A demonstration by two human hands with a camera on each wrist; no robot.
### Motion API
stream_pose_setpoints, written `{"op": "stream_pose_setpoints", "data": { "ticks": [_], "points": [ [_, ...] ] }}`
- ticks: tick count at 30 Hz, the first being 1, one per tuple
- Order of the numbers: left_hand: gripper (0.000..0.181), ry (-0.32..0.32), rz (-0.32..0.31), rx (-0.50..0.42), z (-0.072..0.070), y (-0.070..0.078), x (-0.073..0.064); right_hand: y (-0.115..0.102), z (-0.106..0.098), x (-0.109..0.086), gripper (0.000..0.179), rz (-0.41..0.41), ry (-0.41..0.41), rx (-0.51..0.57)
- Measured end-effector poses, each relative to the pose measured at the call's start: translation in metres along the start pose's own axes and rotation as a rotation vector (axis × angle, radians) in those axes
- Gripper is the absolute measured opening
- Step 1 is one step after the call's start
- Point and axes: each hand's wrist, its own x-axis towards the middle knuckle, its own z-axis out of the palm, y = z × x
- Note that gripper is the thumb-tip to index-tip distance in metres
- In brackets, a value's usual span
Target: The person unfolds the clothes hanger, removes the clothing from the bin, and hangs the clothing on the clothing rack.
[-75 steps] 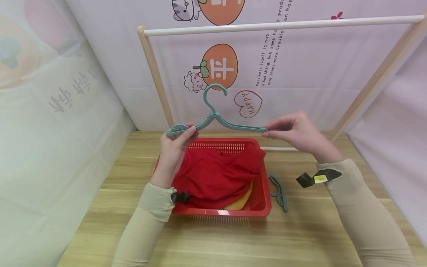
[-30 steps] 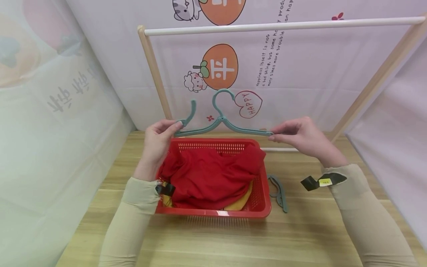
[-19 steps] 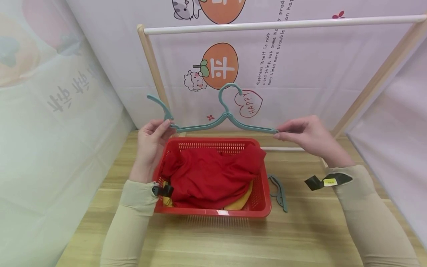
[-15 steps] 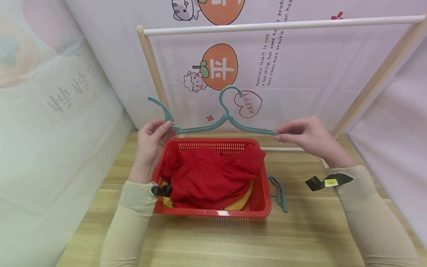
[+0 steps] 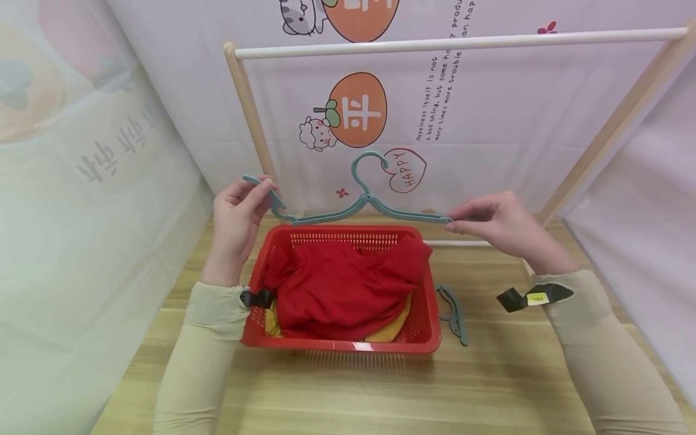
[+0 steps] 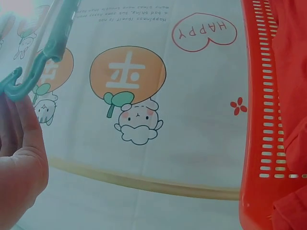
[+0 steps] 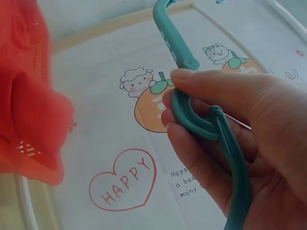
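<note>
Both hands hold a teal folding clothes hanger point(image 5: 337, 215) above the back edge of a red basket point(image 5: 348, 346), its hook pointing up. My left hand point(image 5: 235, 211) pinches the end piece, which slants up and left from the hanger's left arm. At the other end, my right hand point(image 5: 495, 225) pinches the tip between thumb and fingers. In the right wrist view the hanger point(image 7: 175, 40) shows a curved loop in my fingers and a piece lying along the palm. A red garment point(image 5: 348, 290) fills the basket, with yellow cloth point(image 5: 388, 330) under it.
A second teal hanger point(image 5: 458, 321) lies folded on the wooden table point(image 5: 348, 393), right of the basket. Behind stands a rack with a white bar point(image 5: 462, 43) and wooden posts point(image 5: 250, 115). Printed white cloth point(image 5: 489, 109) covers the back and sides.
The hanger's left end piece has swung from folded to extending up and left. My left hand has moved left, then up along that piece. The hanger has shifted slightly right and lately dropped.
</note>
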Motion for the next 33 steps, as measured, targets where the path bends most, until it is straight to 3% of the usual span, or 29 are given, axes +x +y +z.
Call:
{"op": "stream_pose_setpoints", "data": {
  "ticks": [8,21,25,33],
  "points": [
    [0.012,-0.005,0.017,-0.033,-0.002,-0.001,0.001,0.003,-0.002,0.0,0.02,0.017,0.031,0.007],
    [0.003,0.086,-0.024,-0.099,-0.007,-0.003,-0.004,0.005,-0.006,-0.004,0.023,0.027,0.097,0.004],
    [0.01,0.125,-0.036,-0.114,-0.01,-0.003,-0.006,0.006,-0.007,-0.005,0.023,0.04,0.13,0.006],
    [0.009,0.137,-0.053,-0.098,-0.014,-0.005,-0.01,0.008,-0.008,-0.006,0.021,0.026,0.177,0.02]
  ]
}}
